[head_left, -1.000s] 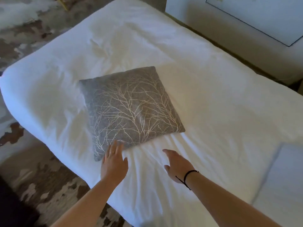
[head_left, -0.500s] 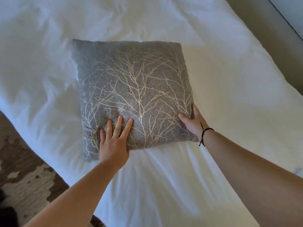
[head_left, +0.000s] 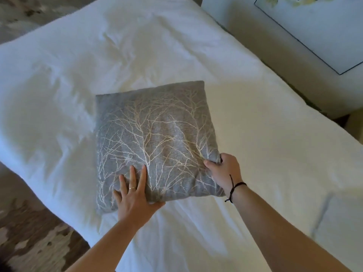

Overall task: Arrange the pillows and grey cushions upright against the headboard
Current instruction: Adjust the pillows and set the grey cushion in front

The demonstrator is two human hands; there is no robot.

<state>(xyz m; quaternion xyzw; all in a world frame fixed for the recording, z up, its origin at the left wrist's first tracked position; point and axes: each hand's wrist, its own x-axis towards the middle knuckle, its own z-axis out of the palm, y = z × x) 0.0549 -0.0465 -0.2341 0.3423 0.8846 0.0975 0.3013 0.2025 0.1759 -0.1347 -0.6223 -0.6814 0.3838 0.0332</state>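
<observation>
My left hand (head_left: 135, 195) lies palm-down on the near edge of the grey cushion (head_left: 155, 138), four fingers (head_left: 142, 177) straight and spread flat on the top face; the thumb runs along the near edge, its tip hidden, so I cannot tell whether it hooks beneath. A ring sits on one finger. My right hand (head_left: 224, 169) grips the cushion's near right corner: thumb on top, the other fingers curled under and out of sight, fabric bunched between them. A black cord bracelet (head_left: 234, 188) circles that wrist.

The cushion extends away from both hands, face up on the white duvet (head_left: 255, 134), patterned with pale branching lines. It lies flat or nearly so; its right corner is puckered by the grip.

Count: one grey cushion, two hands on it, one bed. A white pillow edge (head_left: 341, 222) shows at lower right, well apart from the cushion. Patterned carpet (head_left: 35, 242) borders the bed at left.
</observation>
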